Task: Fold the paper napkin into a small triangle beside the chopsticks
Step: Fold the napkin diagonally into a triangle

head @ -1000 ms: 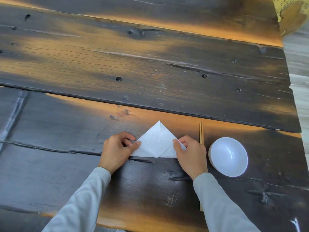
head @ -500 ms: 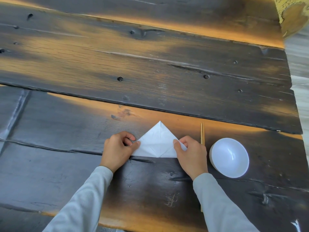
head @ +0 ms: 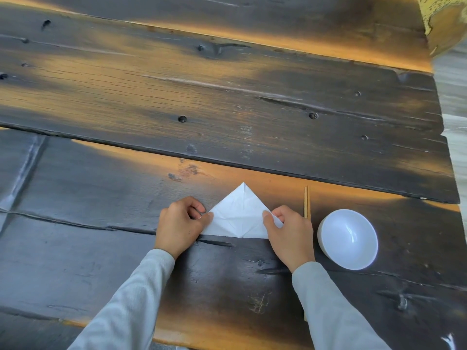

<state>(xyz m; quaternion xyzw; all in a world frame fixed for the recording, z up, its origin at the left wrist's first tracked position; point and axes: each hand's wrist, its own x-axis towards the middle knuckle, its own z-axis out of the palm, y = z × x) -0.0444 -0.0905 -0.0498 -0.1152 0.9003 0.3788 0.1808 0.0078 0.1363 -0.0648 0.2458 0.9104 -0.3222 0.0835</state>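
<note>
A white paper napkin (head: 238, 215) lies flat on the dark wooden table (head: 227, 97), folded into a triangle with its tip pointing away from me. My left hand (head: 180, 226) pinches its left corner between thumb and fingers. My right hand (head: 288, 234) pinches the right corner, which is lifted slightly off the table. A pair of wooden chopsticks (head: 306, 202) lies just right of the napkin, pointing away from me; my right hand and sleeve cover most of their length.
A white bowl (head: 348, 238) stands right of the chopsticks, close to my right wrist. The table's right edge runs past the bowl, with pale floor (head: 454, 109) beyond. A yellowish object (head: 444, 21) sits at the far right corner.
Both hands stay on the napkin's two lower corners. The right corner looks raised a little more. The view has shifted slightly.
</note>
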